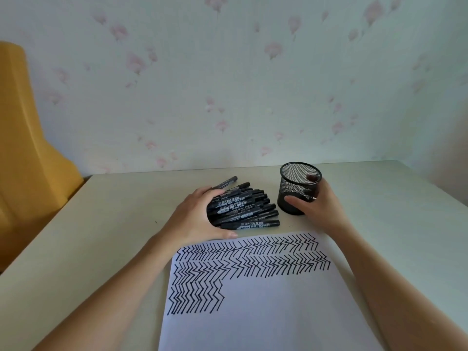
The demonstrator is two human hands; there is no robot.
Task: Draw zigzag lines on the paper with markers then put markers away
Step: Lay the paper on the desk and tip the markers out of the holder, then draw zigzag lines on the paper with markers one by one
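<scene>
Drawing looks done or paused: paper (253,300) lies flat on the table (101,236) nearest the person, zigzag lines (253,259) filling its far part in several rows, with more rows only at the left; near half left blank

Step in hand is judged to be the put-away stage. The pile of black markers (245,209) lies on the table just beyond the paper's far edge, caps pointing right, a couple of strays fanned out at the back. The left hand (195,219) is curled round the left end of the pile, fingers over the top, thumb along the near side by the paper edge; left grip is closed round the bundle, not yet lifted as far as can be told. The mesh pen cup (300,188) stands upright just right of the pile, and looks empty through the mesh. The right hand (321,203) is wrapped round the cup's right side, thumb across the front, fingertips seen through the mesh; right grip is holding the cup steady

Next move, as judged: bundle to be gathered tight, raised, turned upright and dropped into the cup's mouth while the cup is braced. Loose strays at the back may be missed, and a full handful may spill at the rim
</scene>
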